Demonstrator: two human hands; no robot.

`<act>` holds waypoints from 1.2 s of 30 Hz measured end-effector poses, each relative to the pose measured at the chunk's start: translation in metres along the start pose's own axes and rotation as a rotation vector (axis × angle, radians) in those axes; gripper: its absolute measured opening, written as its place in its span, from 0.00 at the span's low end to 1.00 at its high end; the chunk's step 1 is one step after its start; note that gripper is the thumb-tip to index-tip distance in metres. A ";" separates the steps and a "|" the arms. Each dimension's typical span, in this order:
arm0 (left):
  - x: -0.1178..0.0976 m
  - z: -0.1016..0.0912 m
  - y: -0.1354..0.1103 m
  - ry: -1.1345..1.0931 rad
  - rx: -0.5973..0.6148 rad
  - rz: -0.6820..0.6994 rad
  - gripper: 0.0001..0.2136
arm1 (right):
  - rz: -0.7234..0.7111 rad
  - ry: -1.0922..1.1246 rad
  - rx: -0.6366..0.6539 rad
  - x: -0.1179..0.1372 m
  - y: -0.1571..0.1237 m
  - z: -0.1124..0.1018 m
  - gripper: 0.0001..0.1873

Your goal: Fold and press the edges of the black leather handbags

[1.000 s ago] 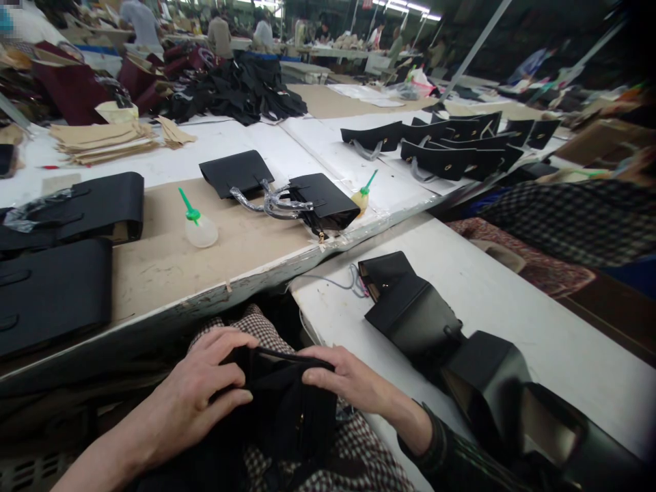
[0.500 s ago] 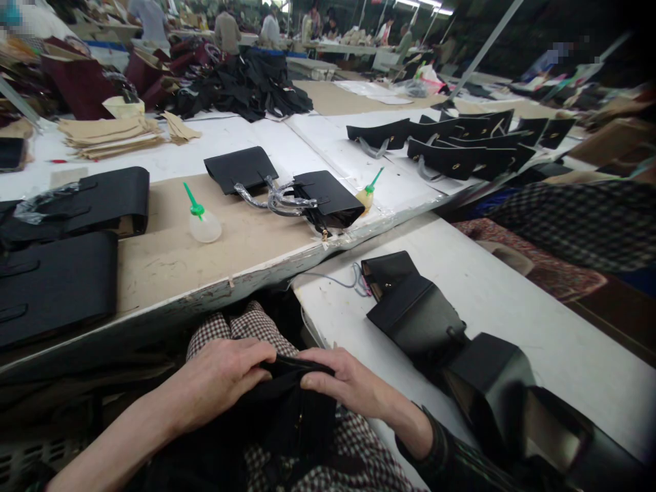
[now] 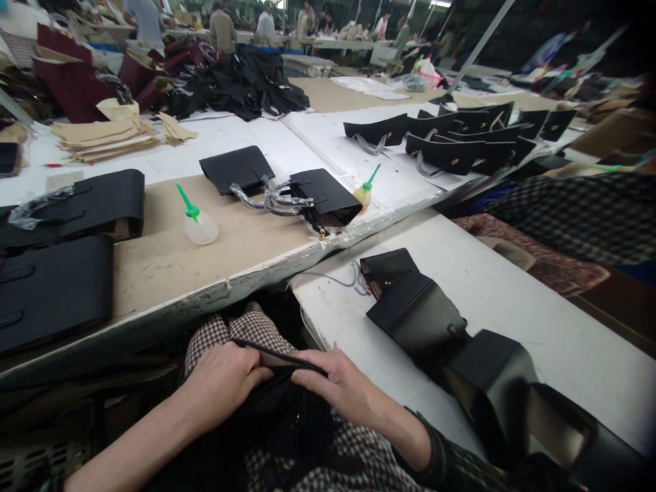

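On my lap lies a black leather bag piece (image 3: 287, 417), over checked trousers. My left hand (image 3: 220, 386) is closed on its upper left edge, thumb on top. My right hand (image 3: 341, 386) grips the same top edge from the right, fingers curled over the rim. The two hands nearly touch at the middle of the edge. Most of the piece below the hands is dark and hard to read.
A white side table (image 3: 512, 307) at my right carries black bag parts (image 3: 415, 314). The bench ahead (image 3: 169, 263) holds a green-tipped glue bottle (image 3: 199, 225), two black bags with wrapped handles (image 3: 287, 191) and black panels (image 3: 56, 287). Other people work at far tables.
My hands have drawn closer together on the piece's top edge and shifted slightly down and toward me. The edge now shows a thin pale lining between them.
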State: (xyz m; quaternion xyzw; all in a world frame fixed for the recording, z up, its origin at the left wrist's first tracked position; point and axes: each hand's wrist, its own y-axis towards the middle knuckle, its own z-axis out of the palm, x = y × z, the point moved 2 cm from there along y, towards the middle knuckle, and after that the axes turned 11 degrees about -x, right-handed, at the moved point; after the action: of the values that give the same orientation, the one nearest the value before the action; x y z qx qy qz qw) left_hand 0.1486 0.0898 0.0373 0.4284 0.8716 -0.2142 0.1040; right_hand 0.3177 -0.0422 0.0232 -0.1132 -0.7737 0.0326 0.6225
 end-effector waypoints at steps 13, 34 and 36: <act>0.016 -0.029 -0.026 -0.393 0.070 -0.060 0.14 | 0.081 0.116 -0.053 -0.010 -0.002 -0.002 0.19; 0.035 -0.022 0.006 -0.543 -0.130 -0.006 0.11 | 0.144 0.214 -0.044 -0.013 0.000 -0.001 0.20; 0.035 -0.022 0.009 -0.540 -0.143 -0.011 0.11 | 0.148 0.220 -0.049 -0.014 0.000 -0.002 0.20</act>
State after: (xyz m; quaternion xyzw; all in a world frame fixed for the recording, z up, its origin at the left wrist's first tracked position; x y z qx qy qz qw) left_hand 0.1340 0.1291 0.0412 0.3426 0.8275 -0.2593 0.3614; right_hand 0.3221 -0.0454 0.0104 -0.1879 -0.6910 0.0470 0.6964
